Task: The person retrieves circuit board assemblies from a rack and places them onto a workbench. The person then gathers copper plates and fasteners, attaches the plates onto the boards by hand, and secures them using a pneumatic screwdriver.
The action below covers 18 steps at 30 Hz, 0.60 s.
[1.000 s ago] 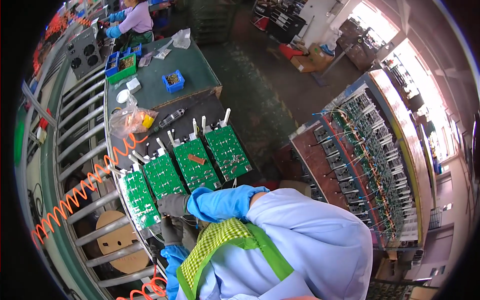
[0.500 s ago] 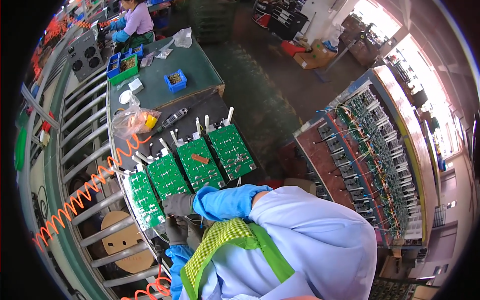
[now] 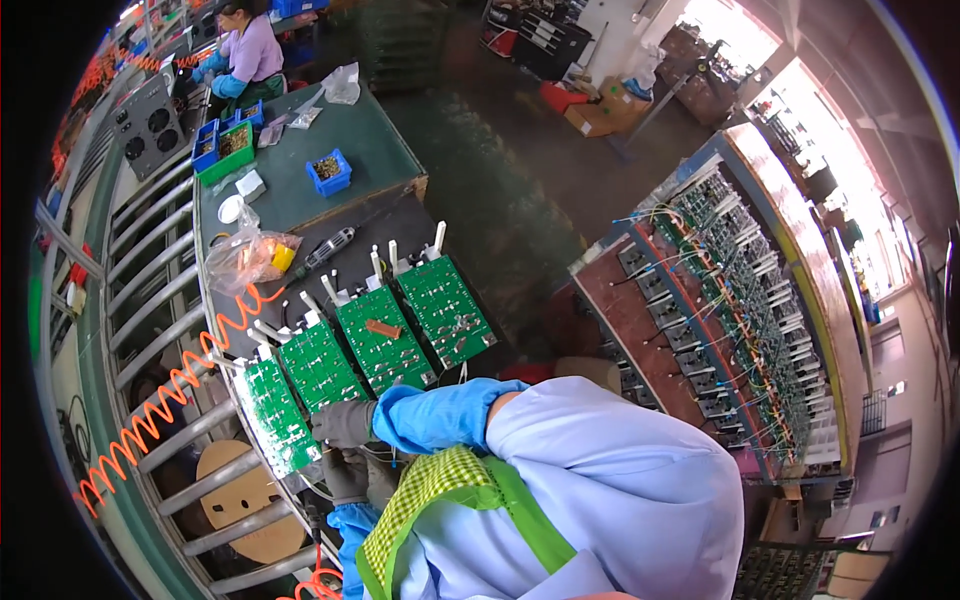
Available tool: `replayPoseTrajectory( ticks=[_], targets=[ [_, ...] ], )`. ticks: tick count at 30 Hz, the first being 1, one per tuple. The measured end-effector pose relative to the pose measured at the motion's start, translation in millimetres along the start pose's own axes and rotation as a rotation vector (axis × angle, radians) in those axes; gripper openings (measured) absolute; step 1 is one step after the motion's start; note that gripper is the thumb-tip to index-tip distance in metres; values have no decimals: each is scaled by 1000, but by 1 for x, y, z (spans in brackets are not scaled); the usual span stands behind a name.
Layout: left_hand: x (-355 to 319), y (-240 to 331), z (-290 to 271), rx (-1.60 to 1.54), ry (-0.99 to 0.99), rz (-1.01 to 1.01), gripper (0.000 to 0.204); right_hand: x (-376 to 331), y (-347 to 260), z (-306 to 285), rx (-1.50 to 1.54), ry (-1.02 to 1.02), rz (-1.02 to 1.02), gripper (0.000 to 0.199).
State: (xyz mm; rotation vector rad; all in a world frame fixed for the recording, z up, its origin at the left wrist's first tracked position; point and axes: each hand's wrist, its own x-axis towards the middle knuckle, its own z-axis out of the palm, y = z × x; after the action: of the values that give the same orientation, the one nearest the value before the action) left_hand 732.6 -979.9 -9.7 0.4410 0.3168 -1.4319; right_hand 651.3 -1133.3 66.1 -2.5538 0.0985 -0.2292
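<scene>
Several green circuit boards stand in a row on the dark bench, with white leads or posts at their far ends. My right hand [image 3: 343,424], in a grey glove, is closed by the near end of the second board from the left [image 3: 322,366]. Just below it and close against it is my left hand [image 3: 348,478], gloved too, with curled fingers beside the near corner of the leftmost board [image 3: 281,415]. What the fingers hold, if anything, is hidden. A small brown block [image 3: 384,329] lies on the third board [image 3: 385,345]. The rightmost board [image 3: 447,312] is farther off.
Behind the boards lie a power screwdriver [image 3: 328,249] and a plastic bag with orange contents [image 3: 252,262]. Blue [image 3: 329,172] and green [image 3: 228,150] parts bins stand beyond. A coiled orange hose [image 3: 172,408] crosses the roller conveyor at left. A rack of boards [image 3: 735,310] stands at right.
The whole scene has shifted slightly left in view as my head moved. My hands stay together at the near ends of the left boards.
</scene>
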Motion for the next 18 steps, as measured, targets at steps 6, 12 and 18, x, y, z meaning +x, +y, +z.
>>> replayPoseTrajectory(
  ticks=[6,12,18],
  targets=[
    [-2,-1,4,10,-118,-17,23,2,-3,-5,-21,-108,-39,21],
    [-4,-11,-1,44,119,71,15,7,1,-3,-54,-199,-25,18],
    [4,-21,-6,78,222,126,9,7,-4,-20,11,-203,-21,19]
  ],
)
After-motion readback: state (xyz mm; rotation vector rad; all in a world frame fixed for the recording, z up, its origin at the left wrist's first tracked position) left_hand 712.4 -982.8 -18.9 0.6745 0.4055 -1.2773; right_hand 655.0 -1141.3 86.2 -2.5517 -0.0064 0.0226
